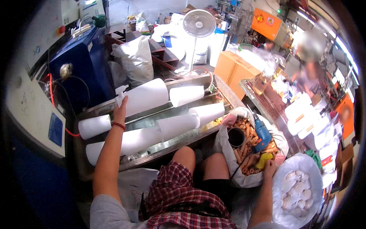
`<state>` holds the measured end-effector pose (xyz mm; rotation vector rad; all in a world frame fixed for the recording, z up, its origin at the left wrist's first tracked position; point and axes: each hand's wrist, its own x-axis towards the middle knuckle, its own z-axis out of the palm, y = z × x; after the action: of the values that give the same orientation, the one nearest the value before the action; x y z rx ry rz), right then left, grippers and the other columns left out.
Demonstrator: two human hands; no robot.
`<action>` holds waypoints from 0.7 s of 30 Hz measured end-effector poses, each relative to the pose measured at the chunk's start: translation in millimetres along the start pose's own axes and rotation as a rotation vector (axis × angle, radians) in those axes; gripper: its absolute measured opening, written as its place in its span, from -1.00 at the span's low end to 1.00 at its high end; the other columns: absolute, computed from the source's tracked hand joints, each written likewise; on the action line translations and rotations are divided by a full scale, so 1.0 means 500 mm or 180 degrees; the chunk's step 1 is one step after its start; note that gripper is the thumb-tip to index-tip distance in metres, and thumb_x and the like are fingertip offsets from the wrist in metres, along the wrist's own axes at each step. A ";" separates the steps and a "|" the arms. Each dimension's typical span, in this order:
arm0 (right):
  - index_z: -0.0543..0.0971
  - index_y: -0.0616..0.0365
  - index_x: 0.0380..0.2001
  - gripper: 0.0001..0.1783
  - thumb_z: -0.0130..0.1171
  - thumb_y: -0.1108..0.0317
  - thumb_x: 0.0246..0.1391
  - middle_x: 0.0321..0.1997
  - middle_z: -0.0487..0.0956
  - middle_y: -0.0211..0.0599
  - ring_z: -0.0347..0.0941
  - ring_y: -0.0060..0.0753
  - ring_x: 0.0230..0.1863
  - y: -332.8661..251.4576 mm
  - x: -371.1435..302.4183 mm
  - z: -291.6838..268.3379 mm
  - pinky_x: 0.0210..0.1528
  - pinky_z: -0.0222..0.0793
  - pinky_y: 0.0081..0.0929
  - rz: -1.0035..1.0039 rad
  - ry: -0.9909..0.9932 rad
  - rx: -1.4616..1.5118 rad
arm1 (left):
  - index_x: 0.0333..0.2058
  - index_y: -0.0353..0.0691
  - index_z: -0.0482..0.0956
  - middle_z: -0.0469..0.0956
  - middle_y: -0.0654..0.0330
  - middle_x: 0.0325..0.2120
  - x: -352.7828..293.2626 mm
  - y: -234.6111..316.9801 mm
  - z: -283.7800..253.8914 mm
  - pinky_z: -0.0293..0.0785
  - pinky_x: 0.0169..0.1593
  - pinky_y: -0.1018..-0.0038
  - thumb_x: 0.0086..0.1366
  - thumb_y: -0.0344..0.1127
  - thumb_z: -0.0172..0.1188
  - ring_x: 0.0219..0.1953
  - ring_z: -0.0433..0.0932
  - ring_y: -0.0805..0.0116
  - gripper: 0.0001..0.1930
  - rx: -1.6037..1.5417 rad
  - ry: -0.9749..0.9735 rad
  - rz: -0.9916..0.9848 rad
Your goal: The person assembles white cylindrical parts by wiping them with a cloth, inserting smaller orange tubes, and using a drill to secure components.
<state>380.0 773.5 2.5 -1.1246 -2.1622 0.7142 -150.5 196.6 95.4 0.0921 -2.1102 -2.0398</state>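
Note:
My left hand [121,107] reaches to the left end of a large white cylinder [146,96] lying in a long trough [126,166]. Its fingers close around a small white piece [121,90] that sticks up there; whether this joins the cylinder is unclear. Smaller white cylinders lie about it, one [94,127] to the left, one [187,95] to the right, and a nearer row [177,127]. On the right, my right hand [270,168] is curled beside a yellow object [263,160] over a sack [244,181] of orange-brown pieces. What those fingers hold is hidden.
A blue power drill [262,133] and a dark cup [236,137] rest in the sack. Right of it stands a lined tub [280,213] of white pieces. Cardboard boxes [234,72], a fan [199,23] and a work table [267,103] stand beyond; another person [309,78] is at far right.

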 end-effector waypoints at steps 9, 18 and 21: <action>0.49 0.34 -0.29 -0.65 0.15 0.26 -0.07 -0.27 0.52 0.07 0.45 -0.05 -0.24 -0.036 0.021 -0.012 -0.13 0.35 -0.34 0.0129 -0.0340 -0.1840 | -0.20 -0.38 0.54 0.59 0.07 -0.30 -0.059 -0.085 -0.023 0.41 -0.16 0.47 0.07 0.07 0.27 -0.28 0.56 0.35 -0.44 -0.0097 -0.0082 0.0125; 0.48 0.29 -0.18 -0.64 -0.05 0.22 0.11 -0.23 0.49 -0.31 0.41 -0.42 -0.22 -0.491 0.030 0.019 -0.15 0.32 -0.50 -0.0470 0.0643 0.2065 | -0.15 -0.36 0.50 0.58 0.05 -0.28 -0.135 -0.066 -0.033 0.45 -0.16 0.42 0.09 -0.12 0.30 -0.25 0.57 0.29 -0.54 0.0042 -0.0061 0.0718; 0.42 0.23 -0.05 -0.61 -0.04 0.27 0.08 -0.11 0.44 -0.27 0.40 -0.38 -0.10 -0.687 0.007 0.119 -0.09 0.32 -0.52 -0.1278 -0.0355 0.2246 | -0.18 -0.37 0.51 0.58 0.01 -0.28 -0.174 -0.034 -0.007 0.46 -0.15 0.35 0.07 -0.13 0.31 -0.25 0.57 0.18 -0.55 -0.0078 -0.0237 0.0911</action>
<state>154.6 594.3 198.9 -0.2823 -1.8811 1.2261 -66.5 208.4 69.6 -0.2776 -2.0042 -1.9244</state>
